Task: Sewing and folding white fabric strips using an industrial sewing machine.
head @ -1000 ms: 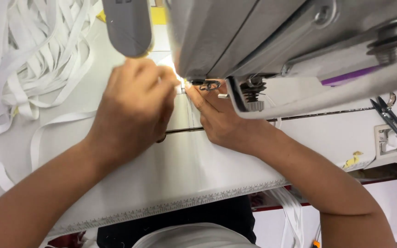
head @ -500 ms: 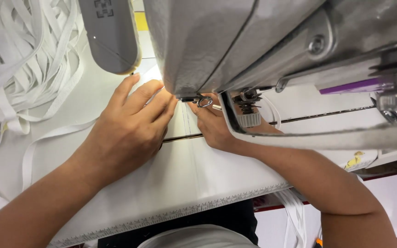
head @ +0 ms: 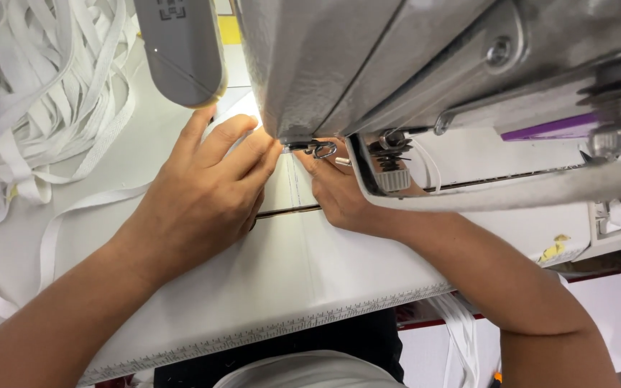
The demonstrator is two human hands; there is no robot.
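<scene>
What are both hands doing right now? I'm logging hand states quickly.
Left hand: fingers together, pressing flat on the white strip beside the needle area.
Right hand: partly hidden under the sewing machine; grip cannot be told.

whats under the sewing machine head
Under the machine head both hands meet: left hand, right hand, pressing white tape at the presser foot. The needle and the right fingers' tips are covered.
</scene>
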